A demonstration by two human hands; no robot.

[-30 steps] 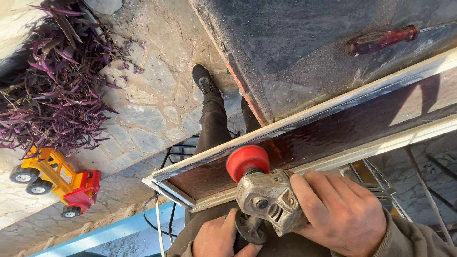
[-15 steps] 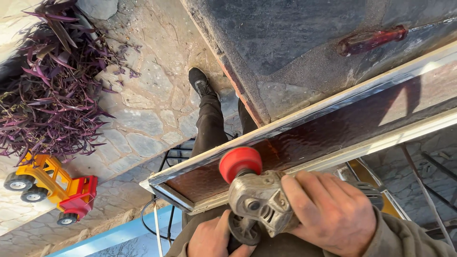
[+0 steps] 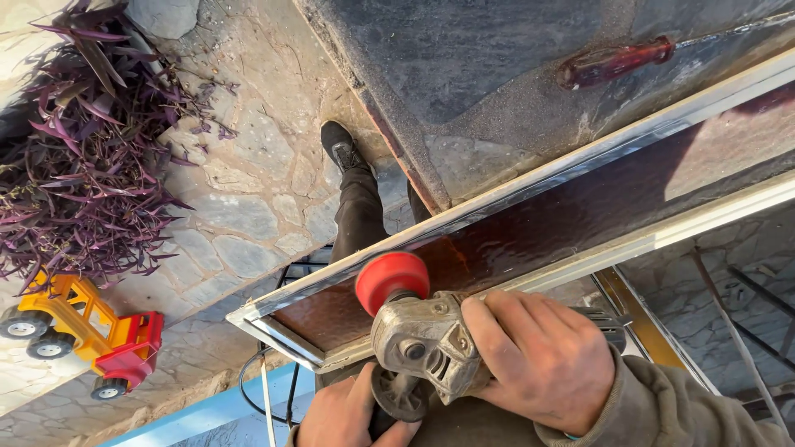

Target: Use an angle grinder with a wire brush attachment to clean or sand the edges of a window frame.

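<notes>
Far left: purple plant (image 3: 79, 157) above a yellow-and-red toy truck (image 3: 83, 331) on stone floor (image 3: 240, 207). Near centre: left hand (image 3: 348, 414) curled around the side grip under the angle grinder (image 3: 422, 339). Red disc (image 3: 391, 280) pressed onto brown framed panel (image 3: 530, 232). Right hand (image 3: 538, 356) clamped on grinder body. Far right: red-handled screwdriver (image 3: 617, 62) on dark desk (image 3: 497, 108).
</notes>
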